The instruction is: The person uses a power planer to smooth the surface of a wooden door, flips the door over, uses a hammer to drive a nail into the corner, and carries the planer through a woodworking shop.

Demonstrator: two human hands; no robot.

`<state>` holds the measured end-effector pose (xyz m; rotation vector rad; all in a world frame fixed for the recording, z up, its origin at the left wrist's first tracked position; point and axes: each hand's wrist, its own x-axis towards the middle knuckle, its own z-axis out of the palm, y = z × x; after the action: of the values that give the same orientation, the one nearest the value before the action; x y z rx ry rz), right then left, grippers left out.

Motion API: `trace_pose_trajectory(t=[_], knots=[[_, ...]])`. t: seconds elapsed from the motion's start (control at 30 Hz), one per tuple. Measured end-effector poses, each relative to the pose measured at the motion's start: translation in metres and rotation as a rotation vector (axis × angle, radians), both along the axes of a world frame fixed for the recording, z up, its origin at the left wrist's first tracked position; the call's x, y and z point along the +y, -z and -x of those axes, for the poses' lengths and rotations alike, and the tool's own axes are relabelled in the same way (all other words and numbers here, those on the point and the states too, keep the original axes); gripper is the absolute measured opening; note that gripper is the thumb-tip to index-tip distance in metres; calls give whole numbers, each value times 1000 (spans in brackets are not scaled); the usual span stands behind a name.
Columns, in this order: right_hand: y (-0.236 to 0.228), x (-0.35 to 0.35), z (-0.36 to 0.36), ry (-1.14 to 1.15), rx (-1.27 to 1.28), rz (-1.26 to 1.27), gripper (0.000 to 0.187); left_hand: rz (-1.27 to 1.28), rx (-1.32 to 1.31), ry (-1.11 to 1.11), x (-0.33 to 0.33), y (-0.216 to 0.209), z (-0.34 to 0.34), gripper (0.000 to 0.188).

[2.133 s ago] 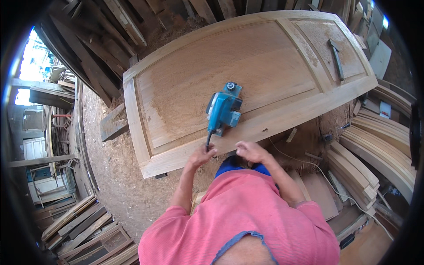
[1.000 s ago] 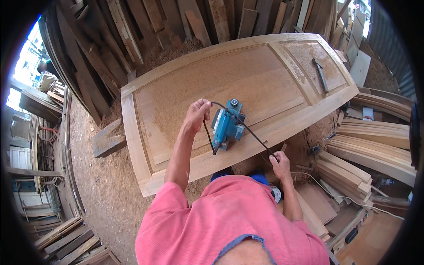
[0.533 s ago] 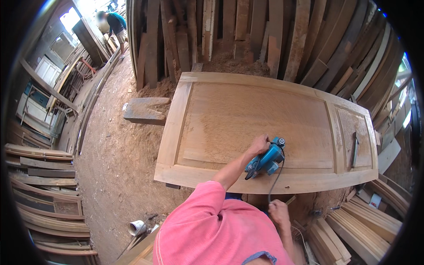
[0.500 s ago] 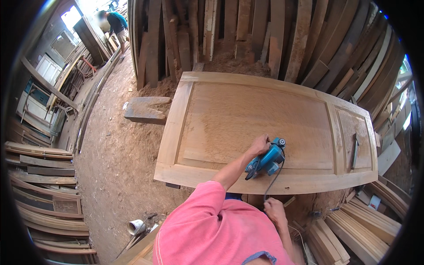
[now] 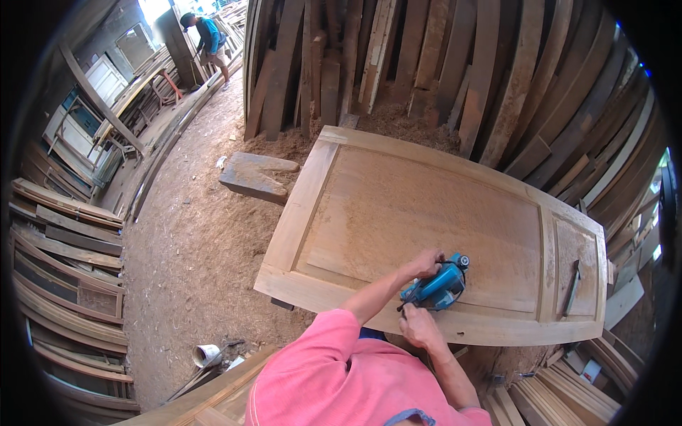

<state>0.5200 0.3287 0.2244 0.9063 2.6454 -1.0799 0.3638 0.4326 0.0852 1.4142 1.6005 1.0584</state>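
A wooden panel door (image 5: pixel 355 298) lies flat in front of me, its recessed panels dusted with shavings. On its near edge rests a blue electric planer (image 5: pixel 442 287). My left hand (image 5: pixel 426 263) is closed on the planer's far side, beside its round knob. My right hand (image 5: pixel 420 328) is at the planer's near-left end. Its fingers are pinched at the black power cord there, though the tool and the knuckles partly hide the grip. A dark narrow tool (image 5: pixel 572 287) lies across the door's small right-hand panel.
A thick wood block (image 5: pixel 259 176) juts out left of the door. Tall planks (image 5: pixel 433 64) lean behind it. Stacked frames (image 5: pixel 67 284) line the left side, and a white bucket (image 5: pixel 206 355) lies on the shaving-strewn floor. Lumber (image 5: pixel 561 394) is at lower right. Another person (image 5: pixel 207 39) stands far left.
My right hand has come up from below the door's edge to the planer's near end. My left hand stays on the planer. The whole view has shifted, and the far person stands more upright.
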Motion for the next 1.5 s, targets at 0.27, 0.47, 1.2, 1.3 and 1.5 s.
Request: trace_pose_trajectory(t=[0.27, 0.47, 1.2, 1.3, 1.5], knots=[[64, -14, -6, -175, 154, 44, 32, 203, 62, -95, 17, 20, 0, 28], [-2, 32, 36, -159, -6, -134, 19, 352, -80, 124, 14, -22, 11, 26], [45, 124, 35, 227, -160, -405, 26, 376, -706, 325, -53, -8, 39, 56], [23, 117, 39, 426, -96, -362, 39, 61, -440, 302, -55, 2, 21, 38], [80, 104, -11, 635, 480, 171, 24, 175, -360, 183, -66, -18, 19, 24]])
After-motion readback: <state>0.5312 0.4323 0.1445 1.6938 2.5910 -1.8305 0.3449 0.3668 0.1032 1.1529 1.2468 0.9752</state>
